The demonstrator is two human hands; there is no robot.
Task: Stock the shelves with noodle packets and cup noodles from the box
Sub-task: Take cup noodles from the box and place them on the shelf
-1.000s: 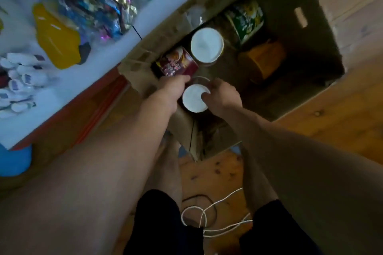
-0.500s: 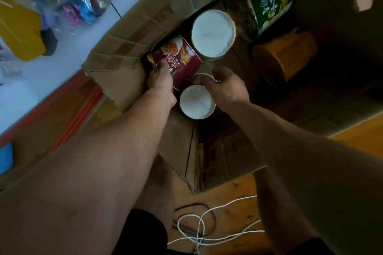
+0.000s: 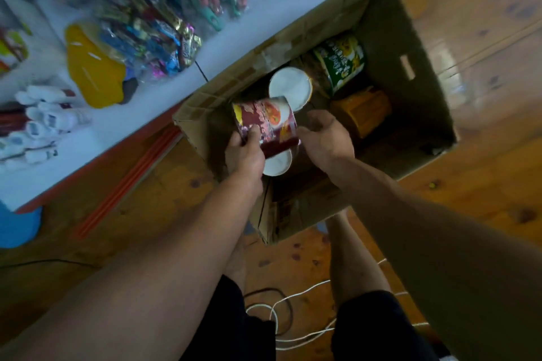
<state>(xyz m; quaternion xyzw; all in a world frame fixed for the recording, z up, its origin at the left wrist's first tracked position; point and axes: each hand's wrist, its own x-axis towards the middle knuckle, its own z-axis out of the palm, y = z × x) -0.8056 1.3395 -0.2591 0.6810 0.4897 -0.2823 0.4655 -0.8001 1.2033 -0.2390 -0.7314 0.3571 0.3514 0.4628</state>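
A wooden plank floor (image 3: 484, 23) is seen from above, with a pale blue shelf surface (image 3: 123, 123) edged in orange along the far left, on which bagged sweets and other goods are laid. An open brown cardboard box (image 3: 416, 114) stands on the floor just beside that shelf edge. Inside it, a green printed cup of noodles (image 3: 340, 60) lies at the far side, an orange cup (image 3: 363, 111) near the middle, and a white-lidded cup (image 3: 290, 88) stands upright towards the left. A dark red printed cup of noodles (image 3: 265, 123) is held tilted on its side above the near left corner of the box by the left hand (image 3: 245, 155), whose fingers are wrapped around its lower wall. The right hand (image 3: 325, 138) is placed at the cup's right edge with its fingers loosely curled; whether it bears weight cannot be told. A second white-lidded cup (image 3: 277, 163) is partly hidden beneath. For a clean lift, the cup would best be steadied on both sides, turned upright, and raised clear of the box flap before being carried to the shelf.
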